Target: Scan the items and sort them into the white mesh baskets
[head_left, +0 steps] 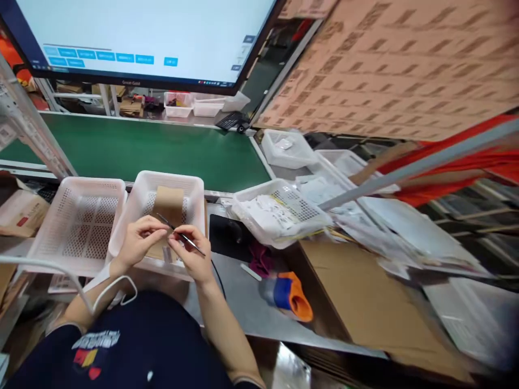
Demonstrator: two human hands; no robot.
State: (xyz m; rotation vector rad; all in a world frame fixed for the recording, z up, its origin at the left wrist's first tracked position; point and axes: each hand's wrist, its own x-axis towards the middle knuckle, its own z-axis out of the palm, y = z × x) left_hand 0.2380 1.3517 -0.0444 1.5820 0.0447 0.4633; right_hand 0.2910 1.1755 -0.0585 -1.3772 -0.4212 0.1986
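My right hand (pixel 191 249) is closed round a slim black pointed tool (pixel 185 239), perhaps tweezers or a pen; its thin end points up and to the left. Close beside it, my left hand (pixel 141 237) has its thumb and fingers pinched together near the tool's thin end. Whatever the left fingers hold, if anything, is too small to make out. Both hands are above the near part of a white plastic basket (pixel 198 189). Inside that basket lies a piece of brown cardboard (pixel 169 201), partly covered by the hands.
Another white basket (pixel 67 216) stands on the left. To the right are a basket of papers and bags (pixel 279 213), a black mat (pixel 223 237), and an orange and blue roll (pixel 294 297). Behind runs a green conveyor belt (pixel 162 154) under a monitor (pixel 141 32). A white cable (pixel 97 300) crosses my left forearm.
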